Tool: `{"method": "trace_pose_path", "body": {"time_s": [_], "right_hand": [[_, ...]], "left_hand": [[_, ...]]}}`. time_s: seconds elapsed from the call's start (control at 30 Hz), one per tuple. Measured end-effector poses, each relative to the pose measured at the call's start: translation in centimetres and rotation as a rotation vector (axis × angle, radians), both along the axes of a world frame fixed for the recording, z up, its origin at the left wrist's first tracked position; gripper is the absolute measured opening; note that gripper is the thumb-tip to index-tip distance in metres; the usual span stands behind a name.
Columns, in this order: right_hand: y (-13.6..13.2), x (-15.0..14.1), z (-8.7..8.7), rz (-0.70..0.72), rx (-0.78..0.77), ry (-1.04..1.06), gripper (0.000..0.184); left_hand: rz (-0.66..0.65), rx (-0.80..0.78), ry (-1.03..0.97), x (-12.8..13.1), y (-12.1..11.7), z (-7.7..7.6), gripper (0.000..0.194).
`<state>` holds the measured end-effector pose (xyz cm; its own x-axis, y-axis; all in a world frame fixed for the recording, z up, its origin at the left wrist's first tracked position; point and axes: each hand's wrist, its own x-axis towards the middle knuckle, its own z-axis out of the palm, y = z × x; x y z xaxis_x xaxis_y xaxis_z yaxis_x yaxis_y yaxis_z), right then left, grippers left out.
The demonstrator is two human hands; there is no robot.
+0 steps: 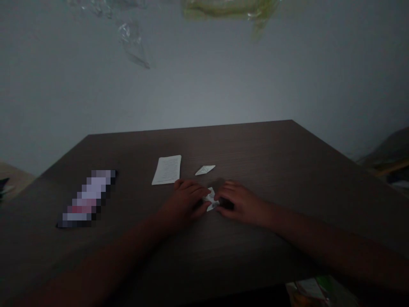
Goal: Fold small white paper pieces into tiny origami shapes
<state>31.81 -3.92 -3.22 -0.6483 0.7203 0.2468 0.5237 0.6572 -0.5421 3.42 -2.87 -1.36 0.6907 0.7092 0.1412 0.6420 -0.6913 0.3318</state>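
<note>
1. White paper with printed marks, a small folded-looking piece [211,198] low on the tabletop, near the middle of the view, between two bare hands; exact folds too dim to make out.
2. At its left side, the left hand [190,198], palm down, fingers bent, thumb and forefinger closed on the paper's edge.
3. At its right side, the right hand [238,201], fingers curled inward, fingertips and thumb gripping the opposite edge, with a dark shadow under the palm.
4. Just beyond the hands, a slim white paper diamond [205,170] with faint marks, lying flat, apart from both hands.
5. To the left of the diamond, a white rectangular sheet or stack of paper [167,169], covered in fine lines of print too small to read, its lower right corner just beside the left hand's fingers.
6. Farther left, well apart from the papers, a flat dark-edged oblong object [87,200], set at a slant, its surface hidden by pixelation in pale, pink and lilac blocks.
7. Beneath everything, a dark brown wood-grain table [255,157], dimly lit.
8. Behind, a plain grey wall [223,85], with crinkled clear plastic [134,42] and yellowish translucent plastic [220,7] near the top.
</note>
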Motion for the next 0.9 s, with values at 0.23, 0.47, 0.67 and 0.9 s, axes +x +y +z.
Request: {"method": "trace_pose_path", "body": {"time_s": [0.23, 0.47, 0.67, 0.9], "right_hand": [[-0.2, -1.2, 0.0, -0.087, -0.044, 0.053, 0.018], [-0.2, -1.2, -0.9, -0.181, -0.171, 0.229, 0.019], [0.0, -0.7, -1.1, -0.136, -0.107, 0.293, 0.016], [0.4, 0.0, -1.5, -0.131, 0.038, 0.241, 0.024]], "left_hand": [[0.031, 0.036, 0.006, 0.5, 0.9, -0.9, 0.020], [-0.003, 0.214, -0.136, -0.1, 0.4, -1.2, 0.019], [-0.241, 0.168, -0.022, -0.3, -0.1, -0.9, 0.012], [-0.226, 0.120, 0.058, 0.1, -0.1, -0.5, 0.036]]}}
